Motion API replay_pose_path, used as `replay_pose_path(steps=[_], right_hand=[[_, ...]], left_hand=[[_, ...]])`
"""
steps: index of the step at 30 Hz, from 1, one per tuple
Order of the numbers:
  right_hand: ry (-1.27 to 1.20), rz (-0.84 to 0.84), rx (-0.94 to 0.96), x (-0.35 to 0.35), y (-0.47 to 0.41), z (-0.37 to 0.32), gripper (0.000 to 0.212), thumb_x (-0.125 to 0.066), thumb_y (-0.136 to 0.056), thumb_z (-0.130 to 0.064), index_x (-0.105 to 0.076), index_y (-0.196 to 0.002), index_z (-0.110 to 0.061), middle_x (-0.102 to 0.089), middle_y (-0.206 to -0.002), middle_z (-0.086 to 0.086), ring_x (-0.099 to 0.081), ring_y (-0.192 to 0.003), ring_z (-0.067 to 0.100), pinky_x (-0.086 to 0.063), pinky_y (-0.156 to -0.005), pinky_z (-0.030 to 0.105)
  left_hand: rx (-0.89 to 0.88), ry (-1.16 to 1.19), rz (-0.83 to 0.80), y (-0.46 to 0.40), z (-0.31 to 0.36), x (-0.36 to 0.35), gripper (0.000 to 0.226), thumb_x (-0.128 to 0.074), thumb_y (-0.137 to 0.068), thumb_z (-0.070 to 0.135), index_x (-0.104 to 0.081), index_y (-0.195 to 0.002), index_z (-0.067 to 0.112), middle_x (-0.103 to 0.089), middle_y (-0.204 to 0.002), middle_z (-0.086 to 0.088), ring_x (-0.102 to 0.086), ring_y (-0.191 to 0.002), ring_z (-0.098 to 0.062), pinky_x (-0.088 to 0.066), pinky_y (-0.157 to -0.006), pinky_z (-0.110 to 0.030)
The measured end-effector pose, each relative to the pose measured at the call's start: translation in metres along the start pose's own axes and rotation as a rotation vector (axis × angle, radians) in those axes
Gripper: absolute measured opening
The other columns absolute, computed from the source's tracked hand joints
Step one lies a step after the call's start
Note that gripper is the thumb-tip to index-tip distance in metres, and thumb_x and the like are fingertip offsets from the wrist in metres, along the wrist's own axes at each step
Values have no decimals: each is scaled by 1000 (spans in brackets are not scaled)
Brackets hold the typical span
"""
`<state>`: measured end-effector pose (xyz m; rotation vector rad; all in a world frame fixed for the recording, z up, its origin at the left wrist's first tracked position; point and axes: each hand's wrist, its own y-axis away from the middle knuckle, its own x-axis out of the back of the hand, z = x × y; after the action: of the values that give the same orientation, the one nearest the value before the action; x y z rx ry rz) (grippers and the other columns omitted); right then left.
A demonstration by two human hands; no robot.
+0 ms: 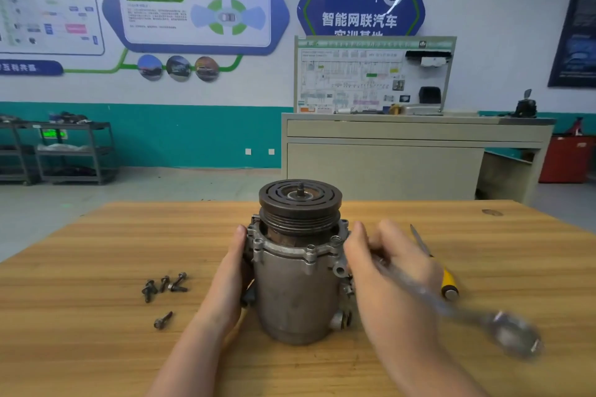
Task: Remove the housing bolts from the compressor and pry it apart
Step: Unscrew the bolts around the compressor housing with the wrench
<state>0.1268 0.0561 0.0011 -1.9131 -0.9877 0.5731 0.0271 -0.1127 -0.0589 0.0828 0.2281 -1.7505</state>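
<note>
From the head camera, the compressor [298, 271] stood upright on the wooden table [96, 267], pulley [300, 200] on top, right in front of you. Your left hand [230, 271] lay flat against its left side, fingers straight, steadying the housing. Your right hand [383, 271] was curled round a wrench [464, 309], its near end blurred, its far end up against the flange on the compressor's right. Six loose bolts [164, 287] lay on the table to the left, five clustered and one nearer you. A yellow-handled screwdriver [433, 263] lay behind your right hand.
</note>
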Motion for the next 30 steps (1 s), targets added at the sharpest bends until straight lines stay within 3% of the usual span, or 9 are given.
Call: replay_pose_path(steps=[3, 6, 9, 12, 14, 17, 20, 25, 30], right_hand=[[-226, -4, -190, 4, 10, 8, 38, -62, -85, -29, -43, -52, -32, -46, -46, -9, -37, -40, -1, -31, -41, 9], [-559, -38, -507, 15, -7, 33, 38, -66, -84, -11, -49, -52, -22, -53, -46, 3, -45, -37, 8, -34, -36, 15], [-957, -217, -792, 16, -34, 58, 32, -63, -79, -15, -48, -51, -20, -50, -45, 4, -40, -32, 7, -30, -33, 16], [-1077, -326, -1022, -1, -49, 71, 26, -62, -79, -22, -57, -55, -15, -46, -43, 1, -37, -29, 3, -27, -28, 13], [-1099, -312, -1097, -6, -57, 71, 25, -63, -77, -25, -58, -57, -11, -45, -40, 0, -35, -27, 2, -24, -26, 12], [-1108, -51, -1023, 2, -61, 64, 23, -67, -77, -23, -53, -61, -13, -46, -40, 0, -34, -26, 2, -24, -26, 12], [-860, 180, -811, 13, -51, 57, 34, -62, -90, -10, -42, -63, -14, -44, -39, 2, -31, -27, 7, -23, -32, 12], [-529, 191, -575, 7, -30, 37, 51, -61, -91, -7, -45, -44, -20, -50, -40, 6, -38, -30, 12, -29, -35, 16], [-265, 131, -296, 3, -15, 23, 44, -62, -92, -15, -47, -51, -11, -57, -46, 5, -49, -36, 9, -41, -43, 15]], left_hand=[[-12, 28, -7, 2, 2, -2, 76, -28, -79, 75, -62, -127, 27, -67, -124, -3, -49, -117, -18, -18, -110, -56], [-23, 21, 18, 2, 2, -3, 81, -30, -74, 76, -64, -125, 23, -70, -119, -4, -52, -109, -10, -24, -107, -55], [-7, 16, 52, 2, 3, -4, 85, -35, -67, 80, -65, -124, 25, -70, -119, -2, -59, -119, -24, -29, -111, -53], [4, 25, 53, 1, 3, -3, 86, -40, -62, 83, -65, -123, 27, -69, -121, 1, -58, -121, -22, -36, -111, -50], [0, 20, 40, 1, 1, 0, 84, -40, -63, 85, -66, -122, 30, -68, -122, 2, -58, -120, -20, -38, -109, -50], [-11, -9, 24, 1, 1, 1, 83, -39, -65, 87, -67, -120, 33, -68, -122, 2, -59, -121, -21, -39, -108, -51], [-11, 12, 35, 0, 1, 1, 84, -41, -63, 86, -67, -120, 31, -68, -123, 1, -58, -121, -21, -38, -110, -50], [-17, 17, 46, 0, 2, -1, 80, -40, -65, 84, -69, -118, 32, -68, -122, 1, -58, -121, -21, -36, -111, -50], [-19, 18, 55, 3, 3, -2, 74, -40, -68, 82, -71, -114, 33, -69, -121, 0, -58, -121, -22, -35, -111, -50]])
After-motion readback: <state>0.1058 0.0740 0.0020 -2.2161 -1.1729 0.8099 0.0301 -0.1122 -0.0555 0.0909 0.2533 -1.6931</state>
